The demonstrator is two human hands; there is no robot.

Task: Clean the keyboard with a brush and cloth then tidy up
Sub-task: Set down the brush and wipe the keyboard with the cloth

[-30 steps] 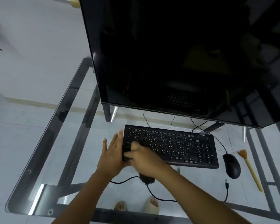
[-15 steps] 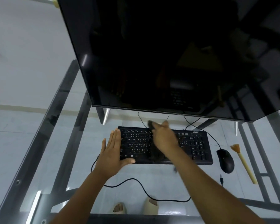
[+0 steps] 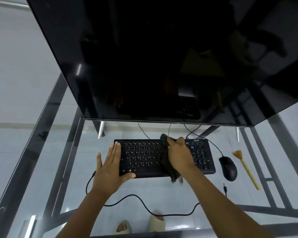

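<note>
Since a second ago the right hand, pressing the dark cloth with mostly straight fingers, has swept from the keyboard's left end to lower centre-frame, while the flat, open left hand steadies it, so wiping seems underway, the brush lying aside lower right.

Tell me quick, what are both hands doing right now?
Left hand: open, fingers straight, resting on the keyboard's left end.
Right hand: pressing a dark cloth on the keys; whether its fingers curl round it cannot be told.
</note>
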